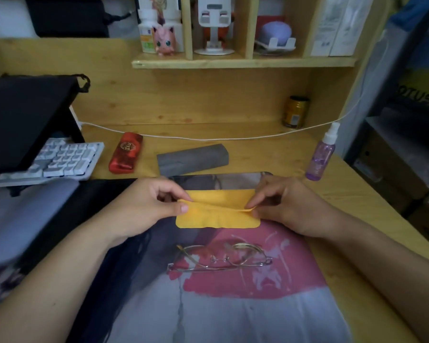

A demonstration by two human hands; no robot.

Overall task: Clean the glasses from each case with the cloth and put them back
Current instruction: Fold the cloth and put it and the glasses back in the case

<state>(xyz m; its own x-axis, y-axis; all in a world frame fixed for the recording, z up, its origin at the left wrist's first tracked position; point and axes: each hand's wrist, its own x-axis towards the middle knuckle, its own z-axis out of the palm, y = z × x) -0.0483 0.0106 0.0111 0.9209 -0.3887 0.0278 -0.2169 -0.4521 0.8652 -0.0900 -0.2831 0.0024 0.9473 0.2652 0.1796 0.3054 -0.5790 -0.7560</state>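
Observation:
A yellow cloth (218,215) lies on the printed desk mat (233,313), partly folded over itself. My left hand (149,206) pinches its left edge between thumb and fingers. My right hand (282,204) pinches the folded right edge. A pair of thin metal-framed glasses (221,259) lies folded on the mat just in front of the cloth, touched by neither hand. Behind the cloth a grey case (192,159) lies closed, and a red case (126,152) lies to its left.
A purple spray bottle (322,154) stands at the right. A keyboard (57,159) and a black pouch (22,115) sit at the left. A white cable (208,138) runs along the back, near a gold jar (295,112). Shelves above hold figures and bottles.

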